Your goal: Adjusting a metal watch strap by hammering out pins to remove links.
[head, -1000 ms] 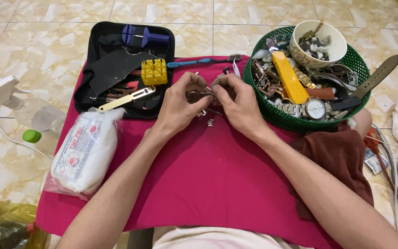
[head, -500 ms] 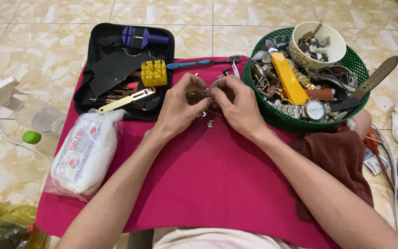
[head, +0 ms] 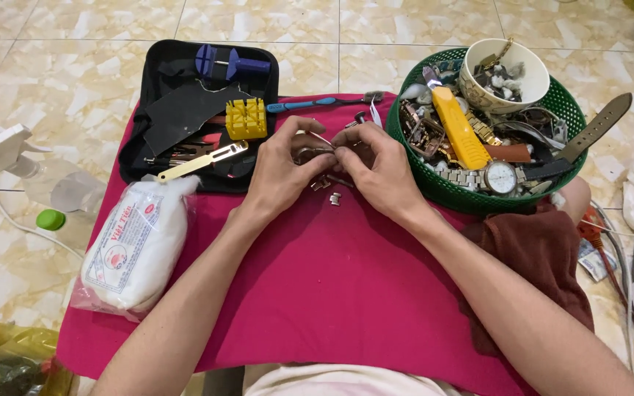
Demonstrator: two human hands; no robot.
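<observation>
Down at the near edge, both forearms run up over the magenta cloth [head: 346, 293] that covers the surface; they converge toward the middle, so neither hand has any reach to make. Left hand [head: 282, 170] comes in from the left with its fingers [head: 304, 141] curled tight; right hand [head: 377, 167] mirrors it from the right, fingers bent inward; the two sets of tips meet over a small metal watch bracelet piece [head: 315, 153], pinched from both ends at once. That's the relation to watch: the piece lies straight between the two hands, its long axis running roughly left to right, and the left hand seems to carry the bulk of it while the right works at its end; how firmly each tip bears on it I cannot tell, the knuckles cover the contact.

Just below the hands, a few loose metal links [head: 329, 192] lie on the cloth, close under the right thumb, apart from the held piece.

Off to the left, a white bag [head: 137, 246] rests at the cloth's edge; beyond it a black tool case [head: 177, 121] lies open with a yellow block [head: 246, 118] and a pale flat tool [head: 201, 161] on it.

Further right, the green basket [head: 434, 183] sits heaped with watches and straps, a yellow tool [head: 459, 136] and a white bowl [head: 530, 70] on top; a blue-handled tool [head: 310, 105] lies across the far edge.
</observation>
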